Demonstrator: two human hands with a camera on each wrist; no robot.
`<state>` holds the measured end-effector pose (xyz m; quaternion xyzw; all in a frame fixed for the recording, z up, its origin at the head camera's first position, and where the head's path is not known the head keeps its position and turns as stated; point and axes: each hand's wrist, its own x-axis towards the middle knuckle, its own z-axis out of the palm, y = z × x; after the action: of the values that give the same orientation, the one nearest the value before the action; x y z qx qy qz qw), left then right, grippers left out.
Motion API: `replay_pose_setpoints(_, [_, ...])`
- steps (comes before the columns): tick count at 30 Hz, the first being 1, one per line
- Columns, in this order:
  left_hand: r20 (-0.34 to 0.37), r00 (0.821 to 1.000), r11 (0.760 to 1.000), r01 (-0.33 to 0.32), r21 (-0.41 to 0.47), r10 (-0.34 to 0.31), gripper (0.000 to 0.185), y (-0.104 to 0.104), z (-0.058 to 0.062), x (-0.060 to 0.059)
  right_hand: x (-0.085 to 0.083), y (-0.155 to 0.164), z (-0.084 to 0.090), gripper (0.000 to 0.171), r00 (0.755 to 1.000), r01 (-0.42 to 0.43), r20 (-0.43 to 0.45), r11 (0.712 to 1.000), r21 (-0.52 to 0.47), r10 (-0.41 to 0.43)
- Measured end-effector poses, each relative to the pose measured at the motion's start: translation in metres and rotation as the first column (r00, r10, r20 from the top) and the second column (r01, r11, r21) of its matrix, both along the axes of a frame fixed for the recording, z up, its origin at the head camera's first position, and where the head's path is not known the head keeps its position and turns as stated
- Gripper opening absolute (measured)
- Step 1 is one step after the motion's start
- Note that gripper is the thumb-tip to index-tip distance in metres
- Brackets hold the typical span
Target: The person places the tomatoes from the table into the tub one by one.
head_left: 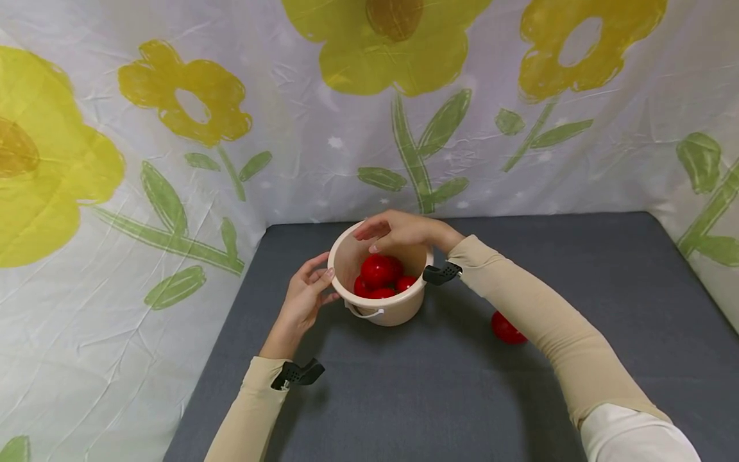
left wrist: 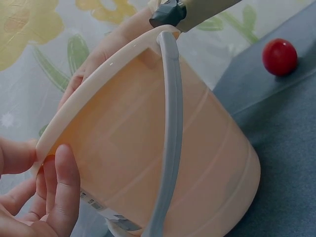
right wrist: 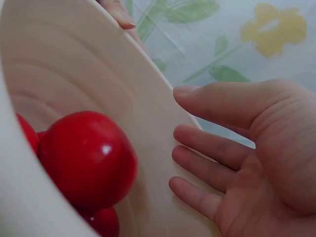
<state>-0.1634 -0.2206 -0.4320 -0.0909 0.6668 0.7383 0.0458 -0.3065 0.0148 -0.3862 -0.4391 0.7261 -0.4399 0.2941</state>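
Observation:
A cream bucket (head_left: pixel 398 312) with a pale handle (left wrist: pixel 170 123) stands on the table, holding several glossy red balls, perhaps tomatoes (head_left: pixel 378 271). My left hand (head_left: pixel 300 305) pinches the bucket's left rim, thumb on the lip and fingers below it, as the left wrist view shows. Over the bucket's mouth is my right hand (head_left: pixel 404 230), its fingers spread a little and nothing between them. The right wrist view has the top red ball (right wrist: pixel 89 160) in the bucket, apart from the right fingertips. Lower balls are partly hidden.
Another red ball (head_left: pixel 508 328) lies on the dark grey tabletop (head_left: pixel 404 398), right of the bucket and partly hidden by the right forearm. A white flower-printed cloth (head_left: pixel 323 160) hangs behind the table and along its sides.

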Motion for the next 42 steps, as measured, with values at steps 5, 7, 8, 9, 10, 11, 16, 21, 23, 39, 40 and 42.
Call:
replay_pose_setpoints(5, [0.002,1.000,1.000,0.001,0.005,-0.001,0.050,-0.001,0.001,0.001,0.002,-0.002,0.001,0.048,1.000,-0.005,-0.005,1.000,-0.011,0.005])
replay_pose_setpoints(7, [0.002,1.000,1.000,0.000,0.007,0.000,0.049,-0.001,0.001,0.001,0.002,-0.002,0.001,0.048,1.000,-0.009,0.003,1.000,-0.017,0.010])
replay_pose_setpoints(8, [0.001,1.000,1.000,-0.001,0.007,0.001,0.049,-0.001,0.001,0.001,0.002,-0.002,0.001,0.048,1.000,-0.010,0.007,1.000,-0.020,0.010])
replay_pose_setpoints(9, [0.000,1.000,1.000,-0.001,0.009,0.001,0.049,-0.001,0.001,0.001,0.002,-0.002,0.001,0.049,1.000,-0.010,0.011,1.000,-0.024,0.010])
replay_pose_setpoints(10, [0.000,1.000,1.000,-0.001,0.009,0.001,0.049,0.000,0.001,0.001,0.002,-0.002,0.001,0.049,1.000,-0.009,0.015,1.000,-0.026,0.010])
replay_pose_setpoints(11, [-0.001,1.000,1.000,-0.001,0.008,0.001,0.049,0.000,0.002,0.001,0.002,-0.002,0.001,0.049,1.000,-0.009,0.019,1.000,-0.028,0.010])
replay_pose_setpoints(16, [0.004,1.000,1.000,-0.007,0.012,0.007,0.048,0.002,0.002,0.001,0.003,0.003,0.002,0.052,0.999,-0.009,0.031,0.999,-0.046,0.010])
replay_pose_setpoints(21, [0.003,1.000,1.000,-0.008,0.013,0.008,0.049,0.002,0.002,0.001,0.006,0.019,0.008,0.054,0.999,0.009,0.031,0.994,-0.107,-0.006])
replay_pose_setpoints(23, [0.003,1.000,1.000,-0.008,0.008,0.008,0.049,0.002,0.001,0.000,0.008,0.028,0.012,0.054,0.999,0.022,0.035,0.991,-0.131,-0.018])
replay_pose_setpoints(39, [0.007,1.000,1.000,-0.026,0.002,0.026,0.048,0.002,0.001,0.001,0.055,0.155,0.007,0.057,0.970,0.233,0.094,0.968,-0.097,-0.224])
replay_pose_setpoints(40, [0.006,1.000,1.000,-0.022,-0.003,0.022,0.048,0.002,0.000,0.001,0.059,0.162,0.002,0.058,0.969,0.239,0.081,0.966,-0.093,-0.232])
replay_pose_setpoints(42, [0.007,1.000,1.000,-0.021,-0.002,0.021,0.049,0.002,0.000,0.001,0.065,0.176,-0.008,0.059,0.968,0.246,0.060,0.965,-0.088,-0.242])
